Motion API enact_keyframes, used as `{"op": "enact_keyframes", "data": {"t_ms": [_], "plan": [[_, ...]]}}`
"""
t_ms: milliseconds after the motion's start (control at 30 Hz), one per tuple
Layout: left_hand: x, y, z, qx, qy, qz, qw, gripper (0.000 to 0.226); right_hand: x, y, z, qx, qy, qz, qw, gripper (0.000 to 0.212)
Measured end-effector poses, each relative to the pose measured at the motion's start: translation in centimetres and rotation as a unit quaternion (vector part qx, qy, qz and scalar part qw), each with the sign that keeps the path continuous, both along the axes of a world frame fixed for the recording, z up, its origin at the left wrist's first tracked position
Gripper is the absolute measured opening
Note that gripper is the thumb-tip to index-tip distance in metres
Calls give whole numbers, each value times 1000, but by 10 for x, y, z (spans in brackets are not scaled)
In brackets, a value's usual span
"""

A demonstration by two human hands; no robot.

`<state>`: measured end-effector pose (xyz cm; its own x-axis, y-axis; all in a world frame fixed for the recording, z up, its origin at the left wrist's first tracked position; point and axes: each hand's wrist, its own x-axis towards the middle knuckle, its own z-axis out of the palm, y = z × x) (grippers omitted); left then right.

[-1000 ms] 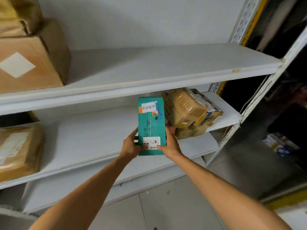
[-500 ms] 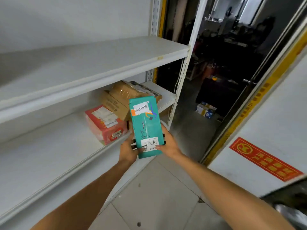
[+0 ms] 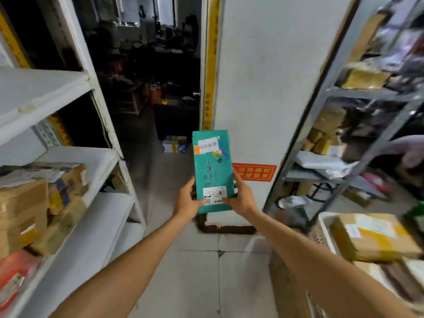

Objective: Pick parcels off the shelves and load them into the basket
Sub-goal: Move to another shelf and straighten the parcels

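A flat teal parcel (image 3: pixel 212 171) with white labels stands upright in the middle of the view, held out over the floor. My left hand (image 3: pixel 187 199) grips its lower left edge and my right hand (image 3: pixel 242 197) grips its lower right edge, thumbs on the front label. The white basket (image 3: pixel 325 228) sits at the lower right, with a brown cardboard parcel (image 3: pixel 371 236) lying in it. Brown taped parcels (image 3: pixel 34 203) and a red one (image 3: pixel 13 271) sit on the white shelf (image 3: pixel 96 216) at the left.
A grey metal rack (image 3: pixel 339 138) with bags and boxes stands at the right. A white pillar (image 3: pixel 259 88) with a red sign (image 3: pixel 254 172) is straight ahead. A dark doorway opens between the pillar and the white shelf. Another person's hand (image 3: pixel 408 150) shows at the right edge.
The view has swung right, away from the white shelves towards the pillar, rack and basket. Both hands carried the teal parcel along, still upright in the same grip.
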<state>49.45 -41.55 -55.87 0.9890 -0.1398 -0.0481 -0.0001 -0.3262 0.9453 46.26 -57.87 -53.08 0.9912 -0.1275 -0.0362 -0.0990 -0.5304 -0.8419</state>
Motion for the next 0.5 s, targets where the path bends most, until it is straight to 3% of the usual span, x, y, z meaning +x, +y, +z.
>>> {"op": "enact_keyframes", "data": {"t_ms": [133, 267, 500], "plan": [[36, -72, -3, -2, 10, -73, 997, 89, 1, -66, 4, 10, 0, -83, 996, 92], [53, -145, 4, 37, -14, -127, 991, 86, -8, -122, 1, 48, -16, -161, 986, 86], [45, -278, 3, 79, -60, -308, 946, 88, -58, -218, -10, 51, -26, -325, 944, 91]]}}
